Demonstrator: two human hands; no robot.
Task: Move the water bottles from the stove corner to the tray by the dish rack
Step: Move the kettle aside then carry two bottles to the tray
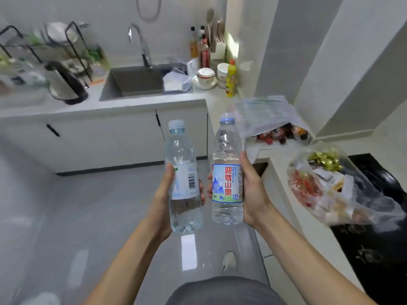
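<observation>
Small white kitchen with an L-shaped white bench (132, 104) and a glossy grey tile floor (66, 205), everything a bit blurry. I'll use the grey square sink (134, 81) set into the bench as my anchor. Far left of the sink there's a black wire dish rack (44, 44) with plates in it, and just in front of that a steel and black electric kettle (66, 84). A chrome gooseneck tap (141, 45) stands right behind the sink. Right of the sink sits a stack of white bowls (206, 77), a yellow squeeze bottle (231, 81) and some dark sauce bottles (203, 53) in the corner.

Now the actual stuff, out in front of the sink and over the floor: the left hand (164, 194) is wrapped around a clear plastic water bottle with a pale white label and barcode (184, 177), held upright. Just beside it, the right hand (253, 188) grips a second clear water bottle with a blue label and red characters (228, 172), also upright. The two bottles are close but not touching.

Further right of the sink, two clear plastic bags of snacks (326, 190) lie on the bench, one overlapping the black glass stove top (378, 216).
</observation>
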